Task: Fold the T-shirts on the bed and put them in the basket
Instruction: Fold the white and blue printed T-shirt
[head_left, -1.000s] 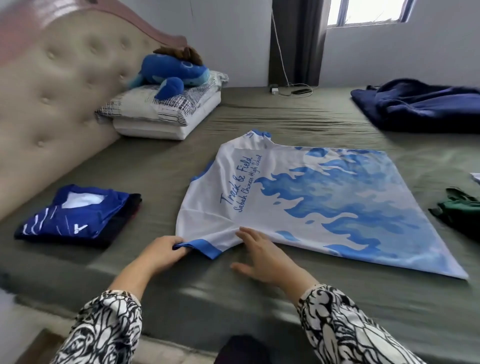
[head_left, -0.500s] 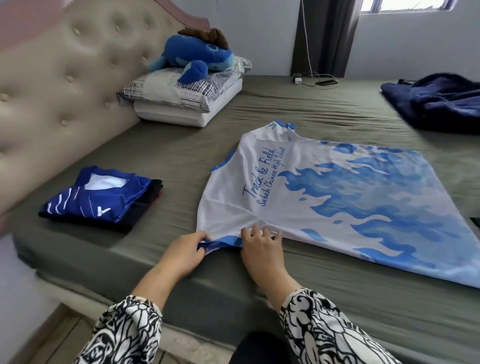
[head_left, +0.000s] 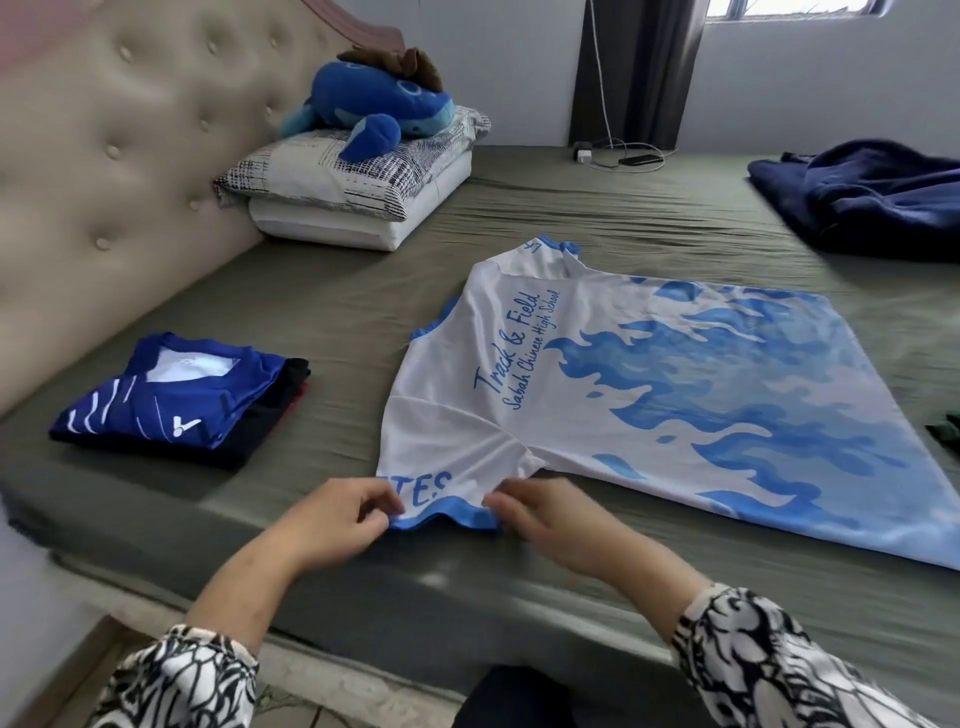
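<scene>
A white T-shirt with blue flame print (head_left: 675, 395) lies spread flat on the olive bed sheet (head_left: 322, 312), back side up with blue lettering. Its near sleeve (head_left: 447, 499) with a blue cuff is pulled toward the bed's front edge. My left hand (head_left: 337, 525) pinches the cuff's left end. My right hand (head_left: 540, 514) pinches the cuff's right end. A stack of folded T-shirts (head_left: 176, 400), dark blue on top, sits to the left near the headboard. No basket is in view.
Two pillows (head_left: 358, 192) with a blue plush toy (head_left: 369, 109) lie at the headboard. A dark navy blanket (head_left: 872, 197) is bunched at the far right. A dark green garment (head_left: 945, 431) peeks in at the right edge. A charger and cable (head_left: 618, 156) lie by the curtain.
The near sleeve has been drawn out flat toward the bed edge, showing its lettering. My right hand went from pressing flat on the shirt to pinching the cuff. The camera moved closer.
</scene>
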